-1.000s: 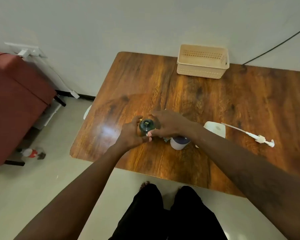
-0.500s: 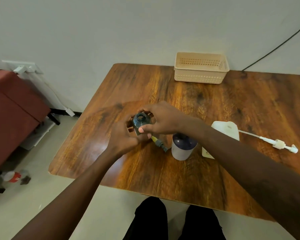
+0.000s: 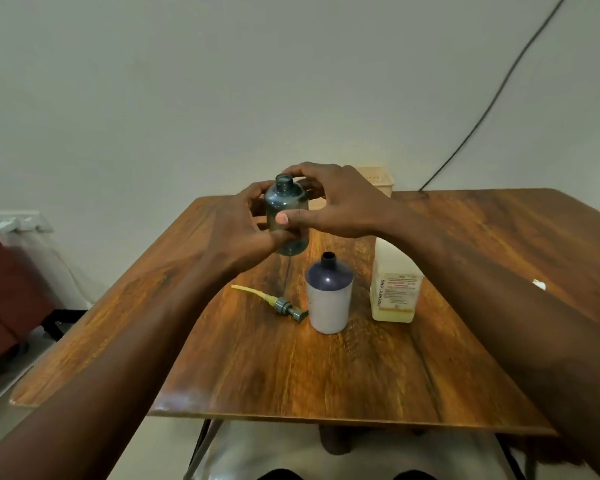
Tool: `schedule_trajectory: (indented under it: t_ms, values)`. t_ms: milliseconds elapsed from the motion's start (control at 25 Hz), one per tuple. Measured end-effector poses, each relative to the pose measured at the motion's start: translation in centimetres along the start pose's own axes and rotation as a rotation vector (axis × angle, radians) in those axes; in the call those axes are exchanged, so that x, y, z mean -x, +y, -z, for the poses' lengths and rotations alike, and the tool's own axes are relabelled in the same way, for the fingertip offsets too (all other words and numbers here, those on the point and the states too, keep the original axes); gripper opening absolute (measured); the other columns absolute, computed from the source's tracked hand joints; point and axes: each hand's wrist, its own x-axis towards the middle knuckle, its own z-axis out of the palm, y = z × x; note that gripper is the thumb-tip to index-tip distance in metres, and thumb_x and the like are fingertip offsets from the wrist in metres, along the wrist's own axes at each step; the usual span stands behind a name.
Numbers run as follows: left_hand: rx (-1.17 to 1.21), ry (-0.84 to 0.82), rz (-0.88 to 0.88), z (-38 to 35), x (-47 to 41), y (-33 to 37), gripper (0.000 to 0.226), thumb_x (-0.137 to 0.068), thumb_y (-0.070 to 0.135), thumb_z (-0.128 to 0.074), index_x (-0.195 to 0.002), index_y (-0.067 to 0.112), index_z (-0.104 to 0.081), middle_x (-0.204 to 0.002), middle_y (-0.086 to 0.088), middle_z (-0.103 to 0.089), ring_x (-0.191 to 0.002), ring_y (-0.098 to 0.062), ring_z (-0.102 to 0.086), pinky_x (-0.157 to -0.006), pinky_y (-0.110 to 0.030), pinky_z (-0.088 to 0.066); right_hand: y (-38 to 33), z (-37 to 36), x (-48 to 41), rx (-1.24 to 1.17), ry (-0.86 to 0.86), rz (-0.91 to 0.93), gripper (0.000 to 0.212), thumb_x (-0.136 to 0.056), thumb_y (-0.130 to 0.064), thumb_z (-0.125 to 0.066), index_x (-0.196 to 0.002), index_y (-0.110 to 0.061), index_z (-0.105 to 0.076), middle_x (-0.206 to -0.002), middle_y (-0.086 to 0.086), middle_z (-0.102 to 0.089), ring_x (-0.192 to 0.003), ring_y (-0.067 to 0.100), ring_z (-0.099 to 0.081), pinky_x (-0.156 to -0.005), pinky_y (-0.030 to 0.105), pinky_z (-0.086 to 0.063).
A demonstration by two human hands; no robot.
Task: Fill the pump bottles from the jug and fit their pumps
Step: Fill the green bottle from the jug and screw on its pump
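A clear blue-grey bottle with an open neck is held upright above the table. My left hand grips its lower side and my right hand wraps it from the right, thumb across the front. Below it stands a white bottle with a dark purple shoulder and open neck. A grey pump with a yellow tube lies on the table left of that bottle. The pale jug with a printed label stands to the right, its top hidden by my right forearm.
The wooden table has its front edge close to me. A beige basket sits at the far edge behind my right hand. A bit of a white pump shows past my right arm. A black cable runs down the wall.
Both hands have lifted the blue-grey bottle off the table. The camera has tilted up, so the bottles and jug now show from the side.
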Motion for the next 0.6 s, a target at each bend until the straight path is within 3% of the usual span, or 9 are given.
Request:
schedule_trajectory:
  t_ms: [160, 280, 480, 600]
  values:
    - [0.063, 0.014, -0.028, -0.5, 0.5, 3.1, 0.081, -0.073, 0.04, -0.092, -0.143, 0.019, -0.056, -0.128, 0.005, -0.069, -0.114, -0.007, -0.066, -0.091, -0.028, -0.06, 0.2, 2.3, 4.4, 0.021, 0.013, -0.087, 0.092, -0.075, -0.069, -0.075, -0.148, -0.02, -0.048, -0.144, -0.002, -0.059, -0.131, 0.012, -0.056, -0.103, 0.027, -0.045]
    - [0.117, -0.02, -0.034, -1.6, 0.7, 5.0, 0.088, -0.07, 0.043, -0.093, -0.145, 0.022, -0.053, -0.129, 0.007, -0.068, -0.116, -0.007, -0.066, -0.091, -0.027, -0.06, 1.7, 5.0, 7.5, 0.114, -0.056, -0.163, 0.107, -0.063, -0.084, -0.067, -0.151, -0.029, -0.044, -0.151, -0.004, -0.053, -0.138, 0.015, -0.048, -0.11, 0.037, -0.04]
    - [0.14, -0.046, 0.004, -3.7, -0.1, 6.2, 0.084, -0.072, 0.031, -0.093, -0.145, 0.025, -0.052, -0.13, 0.006, -0.066, -0.115, -0.009, -0.065, -0.094, -0.031, -0.06, 6.5, 5.8, 11.7, 0.21, -0.174, -0.383, 0.114, -0.063, -0.083, -0.072, -0.158, -0.038, -0.026, -0.165, -0.006, -0.03, -0.148, 0.023, -0.032, -0.116, 0.045, -0.031]
    - [0.193, -0.05, 0.023, -5.1, -0.6, 6.7, 0.085, -0.071, 0.033, -0.093, -0.145, 0.025, -0.052, -0.13, 0.004, -0.068, -0.115, -0.011, -0.067, -0.095, -0.033, -0.06, 9.0, 4.2, 13.0, 0.068, -0.173, -0.418, 0.104, -0.07, -0.068, -0.08, -0.154, -0.03, -0.031, -0.156, -0.001, -0.044, -0.134, 0.022, -0.048, -0.104, 0.034, -0.044]
